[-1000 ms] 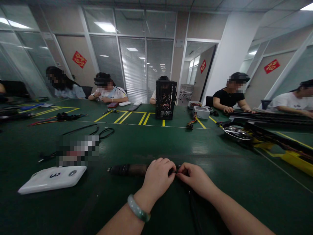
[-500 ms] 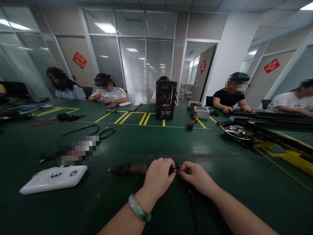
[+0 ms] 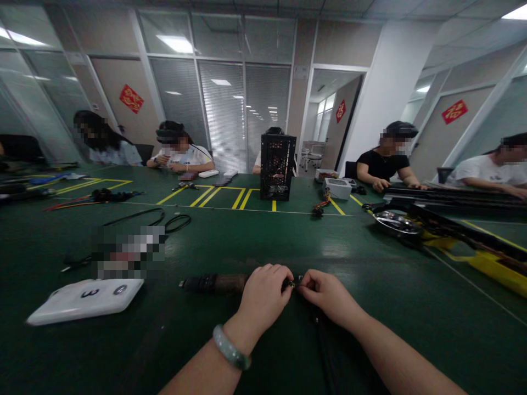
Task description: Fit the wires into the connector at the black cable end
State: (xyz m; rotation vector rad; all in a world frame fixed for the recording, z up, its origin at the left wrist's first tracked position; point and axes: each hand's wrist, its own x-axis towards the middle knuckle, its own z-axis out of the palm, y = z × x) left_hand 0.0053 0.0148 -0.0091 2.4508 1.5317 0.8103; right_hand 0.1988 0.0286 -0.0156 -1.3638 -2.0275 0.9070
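Note:
My left hand (image 3: 263, 296), with a green bangle on its wrist, is closed around one end of a dark cylindrical tool (image 3: 214, 283) that lies on the green table (image 3: 230, 247). Its other end sticks out to the left. My right hand (image 3: 327, 296) is pinched shut on a small connector at the tool's right end, touching my left fingertips. A black cable (image 3: 325, 351) runs from there toward me between my forearms.
A white numbered device (image 3: 84, 300) lies at the near left, black cables (image 3: 156, 219) beyond it. A black computer case (image 3: 278, 167) stands mid-table, a grey box (image 3: 337, 188) to its right, yellow and black hardware (image 3: 453, 230) at far right. Several people sit around the table.
Both hands stay pressed together at the tool's end. The view has shifted slightly to the right; nothing else has visibly moved.

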